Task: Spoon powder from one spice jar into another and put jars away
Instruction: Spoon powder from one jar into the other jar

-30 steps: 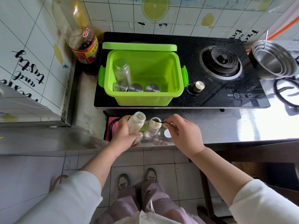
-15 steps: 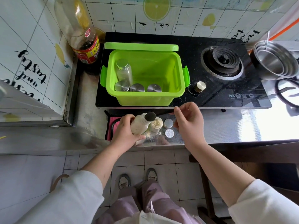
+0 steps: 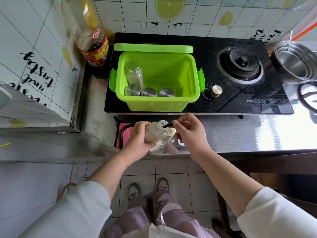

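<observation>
**Entry: powder transfer, scoop stage**

1. Tilted jar (image 3: 155,133): one, open, pale powder inside. It is held above the near edge of the tabletop (image 3: 240,133), mouth leaning right. My left grip (image 3: 139,140) is wrapped round its body.
2. Spoon (image 3: 167,125): one, black and thin, pinched in my right grip (image 3: 188,129). Its tip is inside the tilted jar's mouth.
3. Standing jar (image 3: 170,133): one, open and upright on the tabletop, just beside the tilted jar and partly hidden behind it.

I judge the step to be scooping from the source jar. Next, the loaded spoon must come out level and cross the short way to the standing jar's mouth without spilling.

4. Loose lid (image 3: 180,142): I count one, half hidden by the right grip. I cannot tell if there is a second.
5. Green bin (image 3: 154,107): one, on the stove (image 3: 240,103), lid up.
6. Capped jars (image 3: 134,74): four, inside the bin.
7. Pink cloth (image 3: 122,133): one.
8. Sauce bottle (image 3: 93,47): one.
</observation>
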{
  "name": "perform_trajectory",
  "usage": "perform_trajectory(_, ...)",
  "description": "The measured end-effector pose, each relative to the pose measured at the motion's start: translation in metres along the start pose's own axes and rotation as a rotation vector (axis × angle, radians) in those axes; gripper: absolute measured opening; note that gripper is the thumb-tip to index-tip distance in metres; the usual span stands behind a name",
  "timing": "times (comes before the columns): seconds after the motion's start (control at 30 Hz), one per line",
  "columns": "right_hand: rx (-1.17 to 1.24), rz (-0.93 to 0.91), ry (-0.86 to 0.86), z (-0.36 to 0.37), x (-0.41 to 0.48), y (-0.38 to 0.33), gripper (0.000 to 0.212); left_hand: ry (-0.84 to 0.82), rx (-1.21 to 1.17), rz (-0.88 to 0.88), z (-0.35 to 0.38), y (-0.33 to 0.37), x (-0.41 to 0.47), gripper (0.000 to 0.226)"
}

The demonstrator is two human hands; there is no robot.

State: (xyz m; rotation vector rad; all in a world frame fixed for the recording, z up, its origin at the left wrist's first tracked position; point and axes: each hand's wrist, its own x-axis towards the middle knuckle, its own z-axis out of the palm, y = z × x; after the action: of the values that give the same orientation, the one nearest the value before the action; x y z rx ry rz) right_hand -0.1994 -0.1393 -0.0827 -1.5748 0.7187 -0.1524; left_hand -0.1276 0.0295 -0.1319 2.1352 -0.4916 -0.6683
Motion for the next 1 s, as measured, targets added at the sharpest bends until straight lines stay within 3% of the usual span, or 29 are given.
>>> perform_trajectory(0.2, 0.214, 0.198, -0.020, 0.002, 0.003, -0.001, 0.021, 0.033, -0.072, -0.018, 0.000, -0.002, 0.003, 0.061)
perform_trajectory(0.57, 0.391, 0.396, 0.019, -0.008, 0.006, 0.001, 0.023, 0.047, -0.111, -0.037, -0.006, 0.004, 0.001, 0.064)
perform_trajectory(1.0, 0.462, 0.405, 0.056, -0.024, 0.012, 0.005, 0.023, 0.102, 0.013, -0.025, -0.012, 0.000, 0.004, 0.065)
